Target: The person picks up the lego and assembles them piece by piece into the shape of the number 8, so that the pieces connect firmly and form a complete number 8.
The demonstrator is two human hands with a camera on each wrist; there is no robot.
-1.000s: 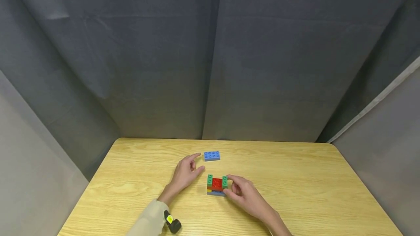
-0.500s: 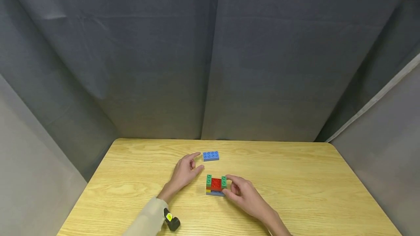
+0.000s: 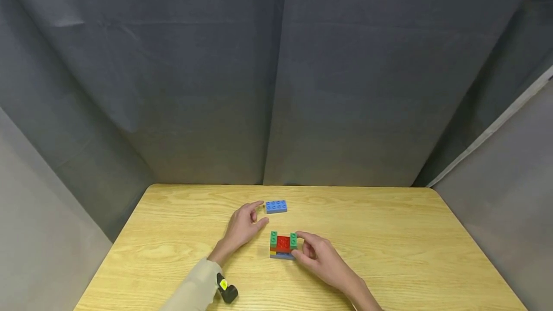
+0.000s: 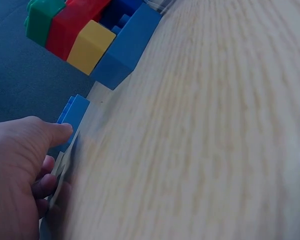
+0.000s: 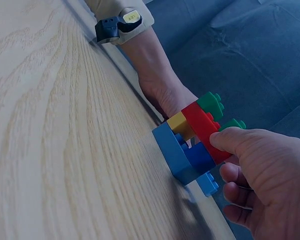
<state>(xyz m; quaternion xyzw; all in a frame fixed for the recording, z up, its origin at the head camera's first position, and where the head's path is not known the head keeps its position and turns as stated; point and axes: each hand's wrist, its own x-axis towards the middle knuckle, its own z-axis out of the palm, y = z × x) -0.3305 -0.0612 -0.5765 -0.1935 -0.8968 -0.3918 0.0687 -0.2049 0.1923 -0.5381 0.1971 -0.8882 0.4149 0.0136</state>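
From where I stood, the brick stack [image 3: 283, 245] sat upright on the wooden table [image 3: 389, 244]: a blue base [image 4: 125, 50], a yellow brick [image 4: 91, 47] and a dark blue brick [image 5: 200, 157] above it, then a red brick [image 5: 202, 125], with green bricks [image 3: 274, 239] topping both ends. The right hand [image 3: 321, 259] pinched the stack's right end between thumb and finger. Left of the stack, the left hand [image 3: 242, 225] lay relaxed, grasping nothing, its index fingertip just beside a loose blue brick [image 3: 276, 207] beyond the stack.
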